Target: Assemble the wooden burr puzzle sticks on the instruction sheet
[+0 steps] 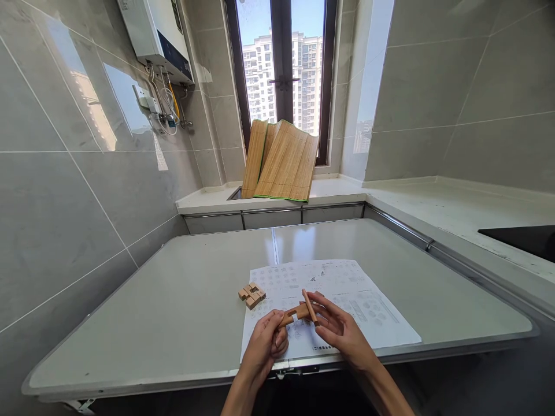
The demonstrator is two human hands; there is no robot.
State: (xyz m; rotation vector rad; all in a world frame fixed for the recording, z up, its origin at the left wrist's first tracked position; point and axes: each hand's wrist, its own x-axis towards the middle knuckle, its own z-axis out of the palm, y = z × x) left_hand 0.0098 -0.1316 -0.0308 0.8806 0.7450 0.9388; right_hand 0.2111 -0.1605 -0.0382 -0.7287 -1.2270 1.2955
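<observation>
**Two hands fitting notched wooden pieces over the printed sheet**

Both hands are working close together near the front edge of the pale grey bench (173,300). I am watching the left hand (265,344) pinching one end of a light brown notched wooden puzzle bar (291,315), holding it roughly level so its cut-outs are facing up. My right hand (336,329) is pinching a second, slimmer brown wooden stick (309,306) between thumb and fingertips, tilting it steeply so that its lower end is meeting the bar, apparently at a notch; I cannot tell whether it is seated. Both pieces are hovering just above the white printed instruction sheet (368,300), which is lying flat beneath the hands, likely so the diagrams are staying readable. A small cluster of already joined wooden blocks (252,294) is resting at the sheet's left edge, near the left hand. A folded bamboo mat (281,162) is leaning against the window behind.
</observation>
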